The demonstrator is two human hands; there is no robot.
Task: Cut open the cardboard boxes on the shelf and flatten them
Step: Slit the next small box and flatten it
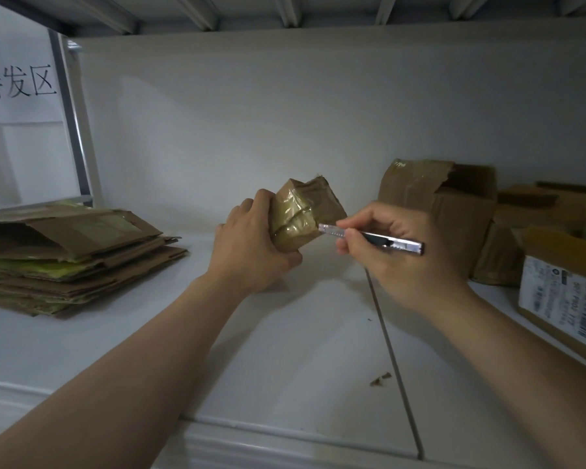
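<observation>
Small taped box (307, 214) is where I'm working. It is held tilted over the white shelf (301, 333), near the back wall, and is wrapped in glossy, wrinkled tape. My left hand (251, 245) grips it from the left side, fingers curled over the top and thumb underneath. My right hand (396, 252) is closed round a utility knife (372, 239), held like a pen, with its tip at the box's lower right edge. I can't tell whether the blade is in the tape.

The risk I see is that the knife points toward my left hand, so a slip on that slick tape could run the blade straight into the thumb. Pressing hard on so small and crumpled a box could also twist it out of my grip.

Off to the left lies a stack of flattened cardboard (71, 258). To the right stand an opened box (454, 204) and a labelled box (562, 299), neither flattened yet.
</observation>
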